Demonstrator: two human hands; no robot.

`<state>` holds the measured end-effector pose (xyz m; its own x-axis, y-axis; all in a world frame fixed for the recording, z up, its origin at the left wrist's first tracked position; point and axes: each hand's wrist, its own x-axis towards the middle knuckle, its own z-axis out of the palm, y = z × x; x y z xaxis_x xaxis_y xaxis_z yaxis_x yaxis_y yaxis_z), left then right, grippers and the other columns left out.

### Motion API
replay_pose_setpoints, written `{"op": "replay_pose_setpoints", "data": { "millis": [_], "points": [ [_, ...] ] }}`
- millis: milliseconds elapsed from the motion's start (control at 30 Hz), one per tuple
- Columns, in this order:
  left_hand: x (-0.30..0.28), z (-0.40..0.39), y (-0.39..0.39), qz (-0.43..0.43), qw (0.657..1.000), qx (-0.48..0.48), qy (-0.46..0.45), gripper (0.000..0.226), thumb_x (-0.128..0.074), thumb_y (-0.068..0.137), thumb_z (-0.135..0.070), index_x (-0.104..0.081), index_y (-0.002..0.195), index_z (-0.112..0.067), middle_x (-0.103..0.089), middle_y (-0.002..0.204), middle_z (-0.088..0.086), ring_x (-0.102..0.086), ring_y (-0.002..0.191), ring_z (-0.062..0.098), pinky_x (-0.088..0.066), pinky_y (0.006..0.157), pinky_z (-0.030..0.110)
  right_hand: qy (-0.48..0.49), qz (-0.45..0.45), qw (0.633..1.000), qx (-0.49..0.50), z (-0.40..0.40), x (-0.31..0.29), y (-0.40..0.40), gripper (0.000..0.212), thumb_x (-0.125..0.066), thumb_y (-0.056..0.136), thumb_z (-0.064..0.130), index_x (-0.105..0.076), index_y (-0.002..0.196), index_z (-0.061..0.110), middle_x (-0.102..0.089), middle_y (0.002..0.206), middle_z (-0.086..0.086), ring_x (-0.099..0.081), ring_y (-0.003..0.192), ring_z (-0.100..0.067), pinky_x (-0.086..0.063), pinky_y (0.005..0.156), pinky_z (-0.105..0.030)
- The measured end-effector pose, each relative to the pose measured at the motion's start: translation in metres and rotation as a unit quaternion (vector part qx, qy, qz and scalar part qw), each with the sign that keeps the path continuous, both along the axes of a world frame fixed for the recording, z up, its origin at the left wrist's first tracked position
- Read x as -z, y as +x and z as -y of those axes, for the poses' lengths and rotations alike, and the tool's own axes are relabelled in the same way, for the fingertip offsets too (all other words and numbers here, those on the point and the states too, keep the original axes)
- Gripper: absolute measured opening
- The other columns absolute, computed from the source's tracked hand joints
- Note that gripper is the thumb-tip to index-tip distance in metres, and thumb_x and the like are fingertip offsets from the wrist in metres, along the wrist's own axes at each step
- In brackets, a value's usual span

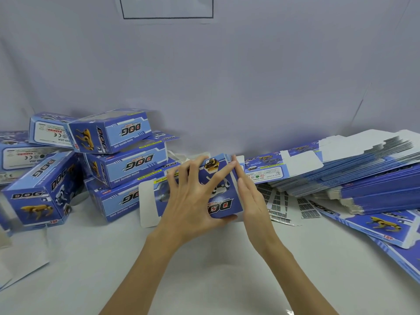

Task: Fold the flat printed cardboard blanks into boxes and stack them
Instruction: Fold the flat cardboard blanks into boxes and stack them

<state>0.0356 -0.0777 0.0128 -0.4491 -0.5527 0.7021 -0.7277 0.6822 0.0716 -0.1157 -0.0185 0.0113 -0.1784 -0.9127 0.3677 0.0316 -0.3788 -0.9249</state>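
Along the right edge of the tabletop (204, 269) lies the heap of flat blanks (368, 178); at the left edge the folded boxes (118, 160) are piled loosely. At the middle, your left hand (193, 201), fingers spread wide, grips the half-formed box (223, 201), and your right hand (250, 198) presses its side with straight fingers. Uneven pressure may crush a panel, and the leaning pile may slide.

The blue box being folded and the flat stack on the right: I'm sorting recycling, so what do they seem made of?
Box: looks like thin printed cardboard, slightly glossy; a plain white flap inside shows. Flat stack: apparently the same card, blue print with white backs and thin layered edges.
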Motion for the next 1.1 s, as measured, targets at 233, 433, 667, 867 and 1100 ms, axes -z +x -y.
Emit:
{"op": "replay_pose_setpoints", "data": {
  "millis": [233,433,667,867,1100],
  "points": [
    [-0.004,-0.001,0.001,0.044,0.999,-0.003,0.021,0.099,-0.063,0.075,-0.084,-0.022,0.159,-0.050,-0.033,0.161,0.009,-0.034,0.146,0.032,-0.033,0.111,0.062,-0.011,-0.073,0.997,-0.013,0.007,0.007,-0.003,0.050,-0.034,0.110,0.053,-0.033,0.160,0.052,-0.035,0.167,0.020,-0.030,0.157,-0.006,-0.036,0.124,-0.053],
    [-0.006,0.004,0.007,0.006,0.999,-0.018,0.033,0.096,-0.050,0.076,-0.091,-0.020,0.159,-0.054,-0.034,0.159,0.003,-0.038,0.140,0.028,-0.033,0.110,0.056,0.016,0.020,0.997,-0.076,0.011,0.006,-0.022,0.046,-0.056,0.108,0.028,-0.053,0.154,0.035,-0.063,0.148,0.003,-0.062,0.136,-0.020,-0.059,0.098,-0.031],
    [-0.005,0.004,0.007,-0.011,0.998,-0.015,0.065,0.094,-0.050,0.074,-0.092,-0.020,0.157,-0.059,-0.032,0.158,0.000,-0.036,0.140,0.024,-0.031,0.110,0.053,-0.008,-0.002,1.000,-0.004,0.010,0.011,-0.007,0.047,-0.053,0.104,0.038,-0.056,0.151,0.032,-0.072,0.134,0.008,-0.068,0.127,-0.015,-0.061,0.089,-0.024],
    [-0.003,0.002,0.003,-0.014,0.995,-0.008,0.102,0.091,-0.050,0.074,-0.091,-0.017,0.154,-0.064,-0.029,0.160,0.000,-0.031,0.144,0.025,-0.030,0.114,0.059,-0.016,0.023,0.999,0.037,0.012,0.020,0.002,0.046,-0.043,0.106,0.044,-0.057,0.148,0.032,-0.071,0.135,0.000,-0.068,0.127,-0.021,-0.062,0.090,-0.031],
    [-0.004,0.002,0.004,0.007,0.993,-0.017,0.114,0.090,-0.042,0.074,-0.090,-0.007,0.154,-0.067,-0.024,0.165,0.000,-0.028,0.147,0.024,-0.031,0.114,0.059,-0.017,-0.198,0.977,0.072,0.010,0.027,-0.009,0.074,-0.065,0.094,0.052,-0.034,0.160,0.039,-0.028,0.170,0.006,-0.025,0.159,-0.011,-0.045,0.118,-0.048]
  ]
}}
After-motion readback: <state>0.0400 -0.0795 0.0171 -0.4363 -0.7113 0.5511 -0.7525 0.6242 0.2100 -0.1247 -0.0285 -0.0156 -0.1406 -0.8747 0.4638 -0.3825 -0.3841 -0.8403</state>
